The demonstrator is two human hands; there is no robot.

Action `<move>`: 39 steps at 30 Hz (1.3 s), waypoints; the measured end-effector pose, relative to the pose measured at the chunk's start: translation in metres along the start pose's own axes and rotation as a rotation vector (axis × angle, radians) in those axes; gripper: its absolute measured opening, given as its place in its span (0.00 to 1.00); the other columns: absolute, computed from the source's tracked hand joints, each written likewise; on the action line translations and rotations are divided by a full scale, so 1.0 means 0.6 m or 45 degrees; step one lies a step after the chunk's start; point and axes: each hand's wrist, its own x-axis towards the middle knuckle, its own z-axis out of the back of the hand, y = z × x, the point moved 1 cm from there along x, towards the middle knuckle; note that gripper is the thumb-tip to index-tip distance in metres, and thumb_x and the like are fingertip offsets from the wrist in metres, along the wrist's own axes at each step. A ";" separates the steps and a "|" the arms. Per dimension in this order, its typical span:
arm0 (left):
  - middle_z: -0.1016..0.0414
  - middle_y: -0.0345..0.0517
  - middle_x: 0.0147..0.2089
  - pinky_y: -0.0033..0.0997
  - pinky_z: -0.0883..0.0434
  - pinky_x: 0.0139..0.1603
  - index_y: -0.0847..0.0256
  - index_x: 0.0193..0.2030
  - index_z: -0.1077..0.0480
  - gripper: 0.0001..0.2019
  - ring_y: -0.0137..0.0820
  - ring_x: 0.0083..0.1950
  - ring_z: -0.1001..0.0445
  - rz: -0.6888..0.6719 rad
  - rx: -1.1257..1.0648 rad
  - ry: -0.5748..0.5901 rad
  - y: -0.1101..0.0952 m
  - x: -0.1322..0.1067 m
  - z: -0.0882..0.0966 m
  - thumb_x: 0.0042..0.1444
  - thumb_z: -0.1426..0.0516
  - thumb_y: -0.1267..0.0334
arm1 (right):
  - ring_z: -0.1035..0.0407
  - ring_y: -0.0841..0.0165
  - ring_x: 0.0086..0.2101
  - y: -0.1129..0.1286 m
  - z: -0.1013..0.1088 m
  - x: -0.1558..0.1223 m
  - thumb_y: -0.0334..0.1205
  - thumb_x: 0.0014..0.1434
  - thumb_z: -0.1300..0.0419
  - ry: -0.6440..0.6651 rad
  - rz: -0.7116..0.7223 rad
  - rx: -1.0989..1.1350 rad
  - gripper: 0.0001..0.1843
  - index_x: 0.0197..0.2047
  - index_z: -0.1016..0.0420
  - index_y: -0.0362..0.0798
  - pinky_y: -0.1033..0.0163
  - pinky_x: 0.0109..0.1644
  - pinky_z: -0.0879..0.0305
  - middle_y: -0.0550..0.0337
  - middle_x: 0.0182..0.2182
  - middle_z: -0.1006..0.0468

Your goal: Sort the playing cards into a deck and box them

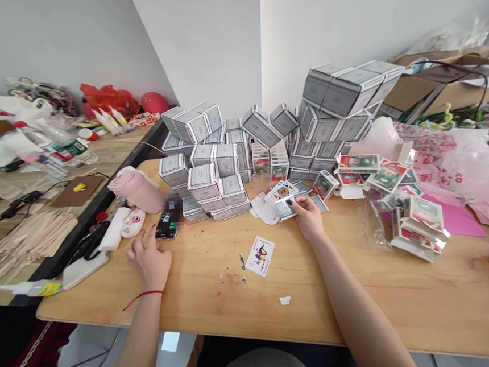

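Note:
My left hand point(149, 258) rests on the wooden table point(307, 309), fingers spread, fingertips just short of a black phone point(167, 223). It holds nothing. My right hand point(306, 213) reaches forward onto a loose heap of playing cards point(278, 200), thumb and fingers pinched on the cards at the heap's right side. A single face-up joker card point(260, 256) lies on the table between my two forearms. Behind the heap stand stacked grey card boxes point(209, 169).
More grey boxes point(340, 98) pile up at the back right. Red-and-green card boxes point(414, 223) lie flattened at right beside pink plastic bags point(466, 170). A pink roll point(136, 188), scissors point(89, 243) and a white pad sit at left. A second cluttered table point(22, 186) adjoins.

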 end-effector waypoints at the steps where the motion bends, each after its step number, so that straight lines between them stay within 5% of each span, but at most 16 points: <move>1: 0.39 0.56 0.56 0.49 0.47 0.57 0.64 0.54 0.36 0.26 0.45 0.56 0.43 -0.018 -0.061 -0.047 -0.006 -0.001 0.002 0.44 0.50 0.74 | 0.35 0.72 0.26 0.000 0.000 0.000 0.42 0.36 0.30 -0.004 -0.002 -0.007 0.17 0.28 0.33 0.50 0.66 0.30 0.39 0.66 0.25 0.29; 6: 0.31 0.51 0.40 0.39 0.34 0.47 0.64 0.44 0.32 0.15 0.35 0.42 0.32 -0.284 -0.666 -0.089 -0.097 -0.041 0.009 0.48 0.51 0.71 | 0.36 0.74 0.25 0.001 -0.003 -0.003 0.41 0.37 0.31 -0.015 -0.027 -0.051 0.17 0.28 0.33 0.49 0.68 0.28 0.42 0.67 0.23 0.29; 10: 0.29 0.47 0.39 0.28 0.30 0.34 0.61 0.48 0.34 0.15 0.27 0.32 0.30 -0.348 -1.211 0.523 -0.229 -0.081 0.007 0.55 0.51 0.61 | 0.34 0.74 0.26 0.006 -0.014 -0.012 0.39 0.37 0.31 0.087 -0.050 -0.001 0.16 0.27 0.33 0.49 0.69 0.30 0.39 0.67 0.25 0.28; 14: 0.27 0.47 0.34 0.28 0.29 0.26 0.62 0.46 0.33 0.22 0.29 0.28 0.28 -0.024 -1.637 1.161 -0.342 -0.088 -0.010 0.57 0.55 0.48 | 0.32 0.72 0.29 0.010 -0.027 -0.025 0.39 0.37 0.31 0.195 -0.034 0.013 0.15 0.27 0.32 0.49 0.67 0.33 0.37 0.64 0.30 0.25; 17: 0.25 0.47 0.31 0.34 0.27 0.34 0.63 0.43 0.32 0.22 0.34 0.33 0.26 0.213 -1.935 1.428 -0.390 -0.086 -0.030 0.55 0.53 0.46 | 0.32 0.71 0.30 0.014 -0.032 -0.033 0.39 0.38 0.31 0.255 0.009 -0.036 0.13 0.26 0.31 0.49 0.65 0.35 0.36 0.63 0.32 0.25; 20: 0.24 0.50 0.33 0.38 0.28 0.38 0.65 0.41 0.31 0.21 0.35 0.35 0.25 0.363 -2.194 1.541 -0.408 -0.091 -0.047 0.54 0.50 0.48 | 0.31 0.70 0.32 0.018 -0.032 -0.036 0.39 0.39 0.32 0.261 0.080 -0.104 0.11 0.27 0.29 0.49 0.63 0.37 0.35 0.62 0.32 0.24; 26: 0.24 0.53 0.36 0.37 0.28 0.40 0.68 0.37 0.29 0.21 0.33 0.35 0.26 0.350 -2.345 1.500 -0.400 -0.094 -0.055 0.49 0.44 0.49 | 0.31 0.66 0.37 0.026 -0.034 -0.037 0.41 0.43 0.34 0.217 0.258 -0.285 0.07 0.29 0.25 0.50 0.60 0.43 0.36 0.59 0.33 0.24; 30: 0.27 0.53 0.46 0.38 0.31 0.48 0.65 0.46 0.30 0.20 0.35 0.44 0.28 0.109 -2.301 1.486 -0.388 -0.078 -0.057 0.48 0.41 0.55 | 0.32 0.64 0.39 0.025 -0.038 -0.040 0.42 0.44 0.35 0.232 0.294 -0.403 0.09 0.32 0.23 0.51 0.59 0.46 0.36 0.58 0.36 0.24; 39: 0.40 0.53 0.60 0.40 0.33 0.55 0.58 0.57 0.40 0.28 0.38 0.57 0.36 -0.438 -1.874 0.870 -0.364 -0.067 -0.065 0.48 0.41 0.62 | 0.32 0.62 0.41 0.029 -0.043 -0.048 0.44 0.44 0.34 0.472 0.085 -0.304 0.25 0.47 0.28 0.53 0.56 0.46 0.36 0.55 0.45 0.27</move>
